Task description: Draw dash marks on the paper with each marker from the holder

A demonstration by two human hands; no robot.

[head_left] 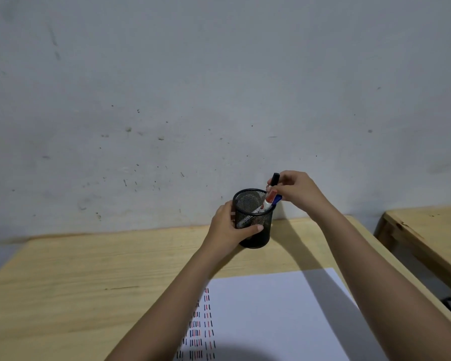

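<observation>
We have the left hand (231, 225) wrapped around the black mesh holder (253, 220), fingers (255, 227) clamped on its side wall, most likely so the light cup neither tips nor slides on the wooden surface (89, 269) while a marker is worked at the rim. The holder stands upright at the far edge, near the wall (167, 87).

The right hand (294, 191) hovers over the holder's rim, its fingertips pinched together on a black-capped marker (274, 179) that stands above the others (whether it is going in or coming out, we cannot tell). A red marker (269, 200) and a blue one (277, 198) lean against the rim on the right side, partly inside the mesh.

The paper (284, 313) lies close to us, well apart from the holder, leaving room for both arms to reach over it. Its left part carries columns of short red and black (possibly dark blue) dashes (206, 332), so we judge the task is well under way.
</observation>
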